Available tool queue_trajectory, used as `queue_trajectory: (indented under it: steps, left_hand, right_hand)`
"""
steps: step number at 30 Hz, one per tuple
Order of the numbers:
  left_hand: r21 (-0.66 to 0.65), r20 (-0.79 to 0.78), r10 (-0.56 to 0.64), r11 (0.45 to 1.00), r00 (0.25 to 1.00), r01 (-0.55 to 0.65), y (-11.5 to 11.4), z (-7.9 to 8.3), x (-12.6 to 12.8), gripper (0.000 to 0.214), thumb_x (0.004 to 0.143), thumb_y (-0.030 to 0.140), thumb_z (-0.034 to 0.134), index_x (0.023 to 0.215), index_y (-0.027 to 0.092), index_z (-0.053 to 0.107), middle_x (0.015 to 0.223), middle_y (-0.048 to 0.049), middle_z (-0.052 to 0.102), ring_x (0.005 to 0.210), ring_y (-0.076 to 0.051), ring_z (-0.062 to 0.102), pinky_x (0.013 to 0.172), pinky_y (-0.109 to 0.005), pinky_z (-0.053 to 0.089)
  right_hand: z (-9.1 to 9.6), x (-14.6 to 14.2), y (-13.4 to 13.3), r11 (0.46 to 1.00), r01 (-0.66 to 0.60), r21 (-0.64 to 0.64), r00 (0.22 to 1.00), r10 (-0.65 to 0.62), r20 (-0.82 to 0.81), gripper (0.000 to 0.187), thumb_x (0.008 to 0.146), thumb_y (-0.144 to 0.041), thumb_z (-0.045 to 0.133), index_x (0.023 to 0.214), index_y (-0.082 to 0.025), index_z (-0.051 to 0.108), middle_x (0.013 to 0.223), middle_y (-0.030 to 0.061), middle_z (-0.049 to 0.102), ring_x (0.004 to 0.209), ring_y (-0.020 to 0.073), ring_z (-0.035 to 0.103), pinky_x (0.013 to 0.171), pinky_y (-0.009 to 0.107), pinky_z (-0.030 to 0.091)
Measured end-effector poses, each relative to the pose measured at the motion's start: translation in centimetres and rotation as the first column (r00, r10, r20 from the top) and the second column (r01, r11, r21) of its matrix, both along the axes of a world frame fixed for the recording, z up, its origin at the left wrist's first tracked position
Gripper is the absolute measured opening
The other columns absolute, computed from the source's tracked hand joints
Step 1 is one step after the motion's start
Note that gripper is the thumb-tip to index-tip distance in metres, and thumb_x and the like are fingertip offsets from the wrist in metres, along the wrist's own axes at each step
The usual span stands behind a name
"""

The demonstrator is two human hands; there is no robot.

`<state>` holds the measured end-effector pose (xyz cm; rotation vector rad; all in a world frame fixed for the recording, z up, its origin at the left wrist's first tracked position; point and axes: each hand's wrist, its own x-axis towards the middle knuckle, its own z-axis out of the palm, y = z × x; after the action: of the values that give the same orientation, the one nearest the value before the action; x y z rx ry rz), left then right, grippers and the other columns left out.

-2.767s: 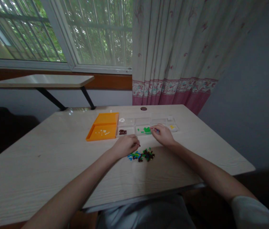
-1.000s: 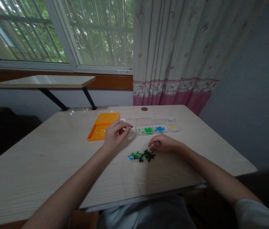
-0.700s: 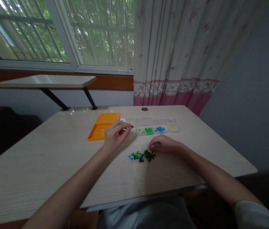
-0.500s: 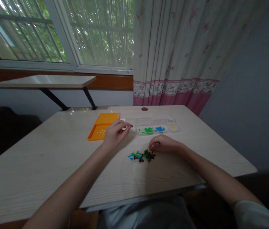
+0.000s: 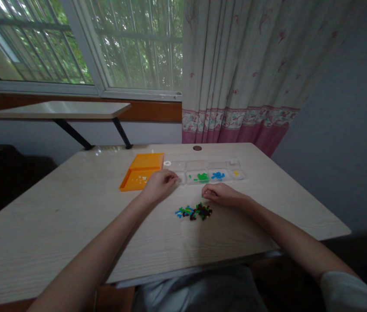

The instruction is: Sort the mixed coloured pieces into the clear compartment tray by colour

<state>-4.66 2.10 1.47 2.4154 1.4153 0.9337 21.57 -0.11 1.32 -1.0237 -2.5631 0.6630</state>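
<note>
The right hand (image 5: pixel 219 193) is pinching a small green piece (image 5: pixel 202 196) at its fingertips, its grip narrow, just beyond a mixed pile (image 5: pixel 193 212) of brown, green, blue and yellow pieces lying on the tabletop (image 5: pixel 73 216). The left hand (image 5: pixel 160 184) is hovering at the near left compartment of the clear tray (image 5: pixel 196 164); whether its grip is closing on anything cannot be told. Rightward, green pieces (image 5: pixel 202 177), blue pieces (image 5: pixel 217 175) and yellow pieces (image 5: pixel 236 173) are occupying separate compartments. Left of the tray, an orange box (image 5: pixel 147 161) is lying open, holding white pieces (image 5: pixel 141 179).
</note>
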Motion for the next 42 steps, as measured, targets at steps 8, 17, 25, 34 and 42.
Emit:
queue_trajectory:
  steps: [8,17,25,34,42]
  left_hand:
    - [-0.160,0.005,-0.311,0.938,0.951,0.307,-3.1,0.9,3.4,0.018,0.076,0.029,0.053,0.080,0.018,0.067,0.063,-0.0001,0.059,0.057,-0.009,0.050,0.054,-0.019,0.036]
    - [-0.185,0.051,-0.326,0.926,0.944,0.330,-3.3,0.8,3.9,0.017,0.075,0.026,0.055,0.080,0.016,0.068,0.059,0.0009,0.055,0.054,-0.008,0.046,0.052,-0.017,0.033]
    - [-0.198,0.086,-0.356,0.909,0.931,0.366,-3.5,0.8,4.0,0.014,0.074,0.019,0.052,0.077,0.013,0.065,0.057,0.0019,0.051,0.052,-0.007,0.044,0.051,-0.017,0.031]
    - [-0.141,0.038,-0.331,0.932,0.943,0.333,-3.4,0.9,3.9,0.012,0.071,0.015,0.053,0.076,0.015,0.064,0.063,0.0010,0.054,0.060,-0.009,0.047,0.057,-0.018,0.034]
    - [-0.124,-0.003,-0.343,0.932,0.939,0.340,-3.3,1.0,3.8,0.011,0.072,0.018,0.053,0.077,0.015,0.063,0.066,0.0002,0.055,0.062,-0.010,0.048,0.058,-0.018,0.035]
  right_hand:
    - [-0.6,-1.5,-0.7,0.994,0.101,0.037,0.988,-0.096,-0.123,0.017,0.082,-0.032,0.050,0.089,-0.018,0.059,0.070,-0.0011,0.060,0.061,0.0092,0.052,0.057,0.018,0.036]
    - [-0.9,-1.9,-0.9,0.977,0.144,0.159,0.986,-0.129,-0.106,0.017,0.082,-0.032,0.051,0.088,-0.021,0.062,0.069,-0.0013,0.063,0.059,0.0088,0.053,0.056,0.018,0.034]
    - [-1.5,-2.1,-0.8,0.944,0.173,0.280,0.981,-0.139,-0.137,0.019,0.081,-0.035,0.052,0.087,-0.021,0.064,0.070,-0.0004,0.065,0.060,0.0092,0.055,0.056,0.018,0.035]
    - [-1.9,-2.2,-0.8,0.935,0.168,0.312,0.978,-0.118,-0.174,0.017,0.080,-0.033,0.054,0.086,-0.022,0.065,0.071,-0.0005,0.066,0.060,0.0090,0.056,0.058,0.018,0.037]
    - [-1.5,-2.4,-1.1,0.919,0.141,0.367,0.976,-0.067,-0.207,0.016,0.080,-0.029,0.053,0.083,-0.019,0.065,0.069,0.0004,0.064,0.058,0.0085,0.054,0.055,0.018,0.036]
